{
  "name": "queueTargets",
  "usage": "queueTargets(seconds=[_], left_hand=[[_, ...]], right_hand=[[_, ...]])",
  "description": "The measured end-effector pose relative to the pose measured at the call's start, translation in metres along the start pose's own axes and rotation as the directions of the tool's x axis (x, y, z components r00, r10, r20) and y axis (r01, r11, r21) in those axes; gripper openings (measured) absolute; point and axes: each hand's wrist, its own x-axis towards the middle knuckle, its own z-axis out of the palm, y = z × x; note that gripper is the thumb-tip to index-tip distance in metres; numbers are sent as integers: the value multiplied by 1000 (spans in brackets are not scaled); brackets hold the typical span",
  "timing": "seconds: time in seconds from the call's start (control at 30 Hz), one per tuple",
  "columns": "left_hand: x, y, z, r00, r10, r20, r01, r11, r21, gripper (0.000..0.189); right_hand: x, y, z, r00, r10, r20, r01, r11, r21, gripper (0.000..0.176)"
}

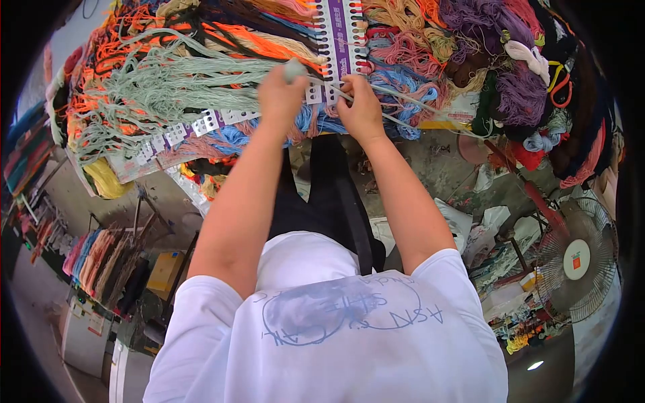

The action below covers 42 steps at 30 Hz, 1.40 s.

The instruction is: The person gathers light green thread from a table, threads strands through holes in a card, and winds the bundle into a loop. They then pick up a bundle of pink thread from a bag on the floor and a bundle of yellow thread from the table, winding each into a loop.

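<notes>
My left hand [281,97] is closed around the end of a pale grey-green thread bundle [195,77], whose loose strands fan out to the left. A small tuft pokes out above its fingers. Close by on the right, my right hand [361,111] pinches a few pale strands that run on towards the right; its fingertips are partly hidden. Between and beyond the hands lies a white card strip with a purple band [341,40] and punched holes along both edges. Another punched white card strip [208,122] lies partly under the grey-green thread.
Orange and black thread [87,70], blue thread [403,87] and purple thread [521,94] heap the table. Orange-handled scissors [560,86] rest at the right. A standing fan [578,258] is at the lower right. Hanging skeins [101,258] are at the lower left.
</notes>
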Motion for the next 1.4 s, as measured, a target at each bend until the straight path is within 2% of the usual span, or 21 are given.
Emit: queueTargets(seconds=[0.07,0.13,0.2,0.23,0.27,0.33,0.4,0.43,0.5,0.53,0.6,0.63,0.7,0.77,0.83,0.93,1.0,1.13,1.23,1.33,1.4], left_hand=[[16,-16,-40,961,-269,67,275,895,-350,28],[34,-52,-68,944,-251,214,303,403,-864,22],[21,-26,-94,922,-231,311,353,172,-920,20],[22,-48,-94,899,0,437,437,45,-899,20],[20,-44,-93,899,1,438,437,45,-898,20],[7,-34,-82,803,193,563,591,-148,-793,21],[-1,-11,-71,785,200,587,595,25,-804,16],[-6,3,-62,803,141,579,554,184,-812,22],[-5,16,-32,783,184,594,422,544,-725,25],[-5,20,-21,750,204,630,320,721,-614,17],[-7,26,0,753,170,635,241,827,-507,12],[-7,19,9,847,286,448,-180,948,-264,15],[-6,14,6,853,250,458,-163,961,-222,15],[-3,-2,-11,861,132,491,46,941,-335,19],[-3,-18,-44,900,59,432,171,864,-473,18],[-2,-39,-120,934,-183,307,349,652,-673,9],[3,-57,-180,936,-108,334,346,448,-825,8],[12,-60,-262,954,-192,228,289,400,-870,9],[27,-27,-273,977,-211,32,161,631,-759,4],[41,-29,-307,991,-82,-108,-33,624,-781,7],[20,-14,-325,993,-85,-80,-9,625,-780,8]], right_hand=[[-1,-4,-3,998,-56,-22,53,992,-114,35],[0,-8,-7,993,-108,-41,96,969,-229,30],[2,-11,-9,991,-122,-50,101,946,-307,22],[5,-12,-10,991,-126,-51,105,946,-306,22],[7,-12,-13,983,-178,-35,149,905,-397,18],[8,-13,-18,975,-220,-9,188,852,-489,15],[14,-15,-22,884,-463,-63,382,793,-475,15],[13,-16,-24,883,-465,-57,385,790,-477,15],[8,-22,-28,963,-244,112,267,913,-307,18],[7,-25,-29,964,-240,116,265,913,-311,18],[7,-33,-33,977,-103,185,130,982,-141,21],[8,-29,-32,978,-98,186,127,981,-146,21],[15,-21,-29,975,-159,157,171,983,-67,22],[21,-11,-29,976,-98,194,111,992,-58,25],[29,3,-30,921,37,387,-6,997,-81,28],[32,4,-26,916,111,386,-88,993,-76,31],[34,1,-26,908,158,388,-138,987,-79,32],[36,5,-20,897,229,378,-209,973,-95,33],[38,1,-21,889,248,384,-217,968,-123,33],[31,-3,-20,912,214,349,-189,976,-105,35],[20,3,-13,988,49,147,-36,995,-88,28]])
